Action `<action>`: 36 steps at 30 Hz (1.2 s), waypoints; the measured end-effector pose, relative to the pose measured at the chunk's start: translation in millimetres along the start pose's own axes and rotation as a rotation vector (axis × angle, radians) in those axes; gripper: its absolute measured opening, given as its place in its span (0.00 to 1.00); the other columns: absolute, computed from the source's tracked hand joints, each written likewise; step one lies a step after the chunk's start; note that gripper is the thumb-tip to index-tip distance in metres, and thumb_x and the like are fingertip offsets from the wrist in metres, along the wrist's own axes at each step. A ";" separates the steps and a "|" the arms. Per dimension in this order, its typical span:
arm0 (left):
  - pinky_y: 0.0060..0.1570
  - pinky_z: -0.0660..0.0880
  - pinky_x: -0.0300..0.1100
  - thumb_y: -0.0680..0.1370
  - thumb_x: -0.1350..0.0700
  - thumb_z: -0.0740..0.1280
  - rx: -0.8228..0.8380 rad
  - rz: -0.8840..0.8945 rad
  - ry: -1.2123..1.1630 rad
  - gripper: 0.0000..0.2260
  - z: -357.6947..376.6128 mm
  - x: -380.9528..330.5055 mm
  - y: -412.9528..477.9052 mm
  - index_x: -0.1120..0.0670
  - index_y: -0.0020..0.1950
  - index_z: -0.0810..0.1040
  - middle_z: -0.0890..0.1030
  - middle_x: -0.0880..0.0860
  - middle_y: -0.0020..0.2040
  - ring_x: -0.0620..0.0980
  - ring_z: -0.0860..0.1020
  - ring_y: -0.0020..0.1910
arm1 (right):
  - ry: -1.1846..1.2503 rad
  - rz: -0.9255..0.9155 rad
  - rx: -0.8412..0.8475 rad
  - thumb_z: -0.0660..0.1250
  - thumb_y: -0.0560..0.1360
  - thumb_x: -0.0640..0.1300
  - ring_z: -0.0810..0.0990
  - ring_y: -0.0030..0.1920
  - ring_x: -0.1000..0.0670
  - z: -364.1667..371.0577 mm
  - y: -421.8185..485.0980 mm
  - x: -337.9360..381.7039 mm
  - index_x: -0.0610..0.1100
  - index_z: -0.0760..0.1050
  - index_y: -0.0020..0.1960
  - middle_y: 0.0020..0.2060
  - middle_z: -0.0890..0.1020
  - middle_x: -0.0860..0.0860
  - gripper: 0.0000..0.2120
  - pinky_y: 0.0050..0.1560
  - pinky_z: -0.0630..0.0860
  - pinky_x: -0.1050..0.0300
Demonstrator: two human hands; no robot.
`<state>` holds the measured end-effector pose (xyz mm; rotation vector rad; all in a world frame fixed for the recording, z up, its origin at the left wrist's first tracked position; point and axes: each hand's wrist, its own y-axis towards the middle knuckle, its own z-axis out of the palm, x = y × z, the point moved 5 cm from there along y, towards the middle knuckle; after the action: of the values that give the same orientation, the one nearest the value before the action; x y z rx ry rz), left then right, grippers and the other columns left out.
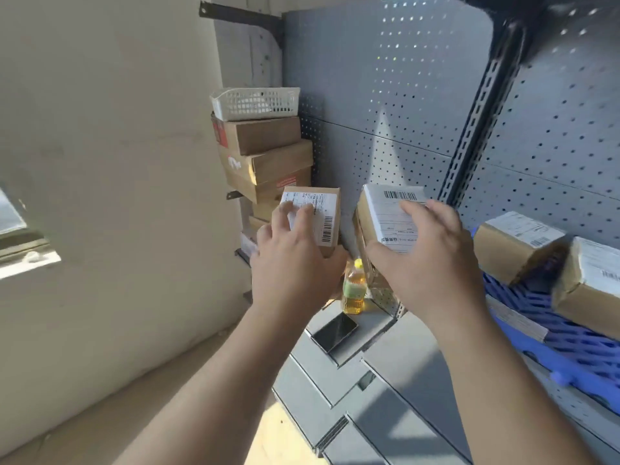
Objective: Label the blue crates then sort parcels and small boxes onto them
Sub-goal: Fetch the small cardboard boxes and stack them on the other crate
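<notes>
My left hand (292, 260) grips a small brown cardboard box (327, 216) with a white barcode label, held up in front of the grey pegboard. My right hand (432, 260) grips a second small box (385, 213) whose white label with a barcode faces me. The two boxes are side by side, a little apart. At the right, a blue crate (550, 333) lies on the shelf with two labelled brown parcels on it, one further back (513, 246) and one at the frame's edge (590, 286).
A stack of brown cartons (268, 156) topped by a white plastic basket (255, 102) stands against the beige wall. Below my hands, a bottle of yellow liquid (354, 290) and a dark phone (333, 332) rest on grey metal shelf panels (385, 380). A black slotted upright (476, 122) crosses the pegboard.
</notes>
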<state>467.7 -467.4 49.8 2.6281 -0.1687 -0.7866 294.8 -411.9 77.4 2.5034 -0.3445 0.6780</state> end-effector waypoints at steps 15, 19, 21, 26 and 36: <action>0.61 0.70 0.56 0.74 0.41 0.67 0.162 0.487 -0.220 0.29 79.6 -124.3 68.3 0.45 0.73 0.65 0.62 0.49 0.76 0.60 0.67 0.69 | -0.184 0.410 -0.373 0.70 0.70 0.57 0.68 0.70 0.45 -70.1 14.6 -71.7 0.56 0.69 0.73 0.74 0.66 0.55 0.33 0.70 0.68 0.46; 0.59 0.71 0.56 0.75 0.39 0.66 0.167 0.569 -0.269 0.28 89.3 -167.7 66.0 0.45 0.73 0.66 0.63 0.49 0.76 0.59 0.68 0.68 | -0.198 0.456 -0.445 0.70 0.69 0.57 0.66 0.71 0.46 -100.2 13.2 -98.0 0.56 0.68 0.74 0.74 0.64 0.56 0.34 0.71 0.67 0.45; 0.60 0.72 0.57 0.74 0.39 0.66 0.178 0.597 -0.293 0.28 93.3 -189.4 63.8 0.45 0.72 0.66 0.63 0.49 0.76 0.59 0.68 0.67 | -0.200 0.469 -0.467 0.70 0.69 0.58 0.65 0.72 0.46 -116.3 13.1 -111.1 0.56 0.68 0.74 0.74 0.64 0.56 0.34 0.72 0.66 0.45; 0.61 0.73 0.57 0.74 0.39 0.66 0.189 0.650 -0.319 0.30 102.9 -237.9 55.7 0.44 0.74 0.66 0.63 0.48 0.76 0.60 0.68 0.68 | -0.207 0.477 -0.489 0.70 0.69 0.58 0.65 0.72 0.47 -148.3 14.8 -145.9 0.56 0.68 0.75 0.74 0.63 0.56 0.35 0.72 0.66 0.47; 0.61 0.75 0.57 0.73 0.36 0.66 0.269 0.672 -0.296 0.31 129.5 -289.1 48.6 0.41 0.75 0.67 0.66 0.44 0.74 0.55 0.69 0.68 | -0.227 0.493 -0.395 0.68 0.72 0.58 0.65 0.71 0.46 -168.6 31.1 -201.0 0.57 0.66 0.75 0.73 0.65 0.57 0.32 0.69 0.67 0.47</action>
<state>154.9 -490.6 115.5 2.4035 -1.2356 -0.9325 47.3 -325.1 108.9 2.1228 -1.0903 0.4449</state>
